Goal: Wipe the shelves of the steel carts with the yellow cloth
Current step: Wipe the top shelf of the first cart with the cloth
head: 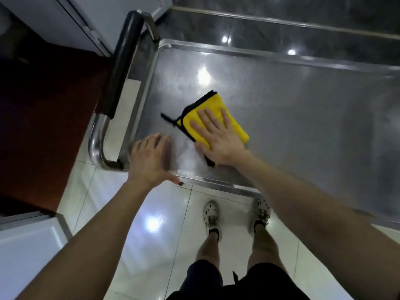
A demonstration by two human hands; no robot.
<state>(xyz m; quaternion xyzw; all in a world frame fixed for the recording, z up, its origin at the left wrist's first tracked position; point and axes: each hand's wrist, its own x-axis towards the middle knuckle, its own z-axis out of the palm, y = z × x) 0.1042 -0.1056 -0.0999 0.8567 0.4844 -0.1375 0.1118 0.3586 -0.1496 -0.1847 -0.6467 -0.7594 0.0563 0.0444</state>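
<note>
Right fingers (207,120): you had them straight and spread wide, lying flat on the yellow cloth (215,102); none curled round it or pinched it.
Right hand (220,144): your palm pressed the cloth down onto the shelf (303,118) and covered much of its near part.
Left fingers (161,141): you kept them straight and close together, holding nothing, with the tips on bare steel; they showed slightly blurred.
Left hand (149,163): it lay at the shelf's near left corner, thumb at the near rim, near the cloth but apart from it.
Yellow cloth: folded and black-edged, it lay flat on the shelf of the steel cart (259,55), toward the left end, under your right hand.
Handle (123,61): a steel tube with a black grip stood off the cart's left end, apart from both your hands.
Shoes (211,213): your pale pair stood on glossy white tiles (151,241), just by the cart's near rim.
</note>
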